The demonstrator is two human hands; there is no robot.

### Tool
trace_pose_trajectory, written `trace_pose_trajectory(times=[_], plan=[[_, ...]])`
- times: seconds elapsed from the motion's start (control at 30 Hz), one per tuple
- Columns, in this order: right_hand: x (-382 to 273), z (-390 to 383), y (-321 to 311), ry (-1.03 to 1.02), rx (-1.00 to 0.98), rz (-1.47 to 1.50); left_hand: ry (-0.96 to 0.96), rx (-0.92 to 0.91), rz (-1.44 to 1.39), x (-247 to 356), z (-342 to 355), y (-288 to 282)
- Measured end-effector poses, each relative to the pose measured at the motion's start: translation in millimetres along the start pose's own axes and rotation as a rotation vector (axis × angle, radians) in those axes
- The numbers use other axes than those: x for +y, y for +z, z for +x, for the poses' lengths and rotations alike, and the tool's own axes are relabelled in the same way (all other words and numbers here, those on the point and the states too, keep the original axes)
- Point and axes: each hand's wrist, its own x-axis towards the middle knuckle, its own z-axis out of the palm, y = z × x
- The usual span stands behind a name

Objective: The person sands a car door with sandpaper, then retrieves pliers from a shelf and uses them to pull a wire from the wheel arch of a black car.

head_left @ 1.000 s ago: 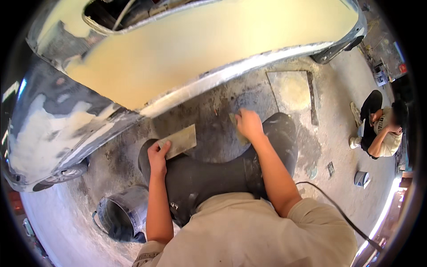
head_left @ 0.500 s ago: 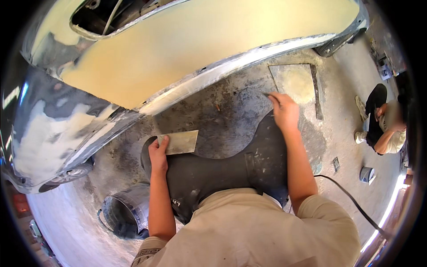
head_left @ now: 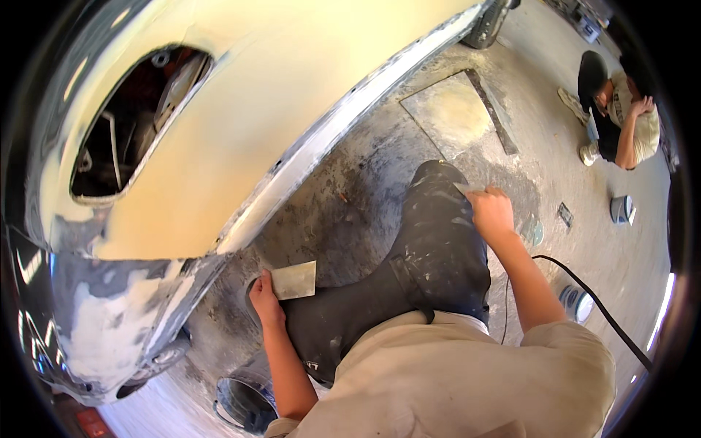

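My left hand (head_left: 267,301), over my left knee, grips the edge of a thin rectangular putty spreader (head_left: 295,280) with a dull beige-grey face. Beside my right leg, my right hand (head_left: 494,214) is closed with its fingers bent around a small, thin, pale scraper (head_left: 462,188); only its tip shows past the fingers. In front of me stands a car body side, its panel (head_left: 197,160) covered in smooth yellowish filler. A bare sill (head_left: 343,109) runs along its lower edge. Neither hand touches the car.
A square board (head_left: 451,109) smeared with pale filler lies on the stained floor, with a dark strip (head_left: 491,109) along its side. A bucket (head_left: 244,401) stands by my left arm. Tins (head_left: 621,209) and a dark hose (head_left: 599,305) lie at right. Another person (head_left: 621,109) crouches farther off.
My view has turned rightward, so the car appears shifted left and tilted. My right hand has drawn back from near the board to beside my right leg. The left hand still holds its spreader.
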Motion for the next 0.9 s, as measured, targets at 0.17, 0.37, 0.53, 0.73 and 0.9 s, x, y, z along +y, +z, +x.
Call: trace_pose_trajectory(times=[0.17, 0.37, 0.53, 0.73, 0.9], plan=[[1, -9, -67, 0.114, -0.021, 0.163, -0.126, -0.037, -0.127, 0, 4, 14], [-37, 6, -85, 0.115, 0.06, 1.109, -0.284, -0.142, -0.336, 11, -18, 51], [-89, 11, -46, 0.029, -0.391, 1.579, -0.175, -0.355, -0.394, 46, -45, 83], [-128, 11, -70, 0.012, -0.62, 1.567, -0.085, -0.49, -0.459, 85, -76, 117], [-134, 15, -63, 0.016, -0.485, 1.549, -0.079, -0.61, -0.388, 90, -96, 134]])
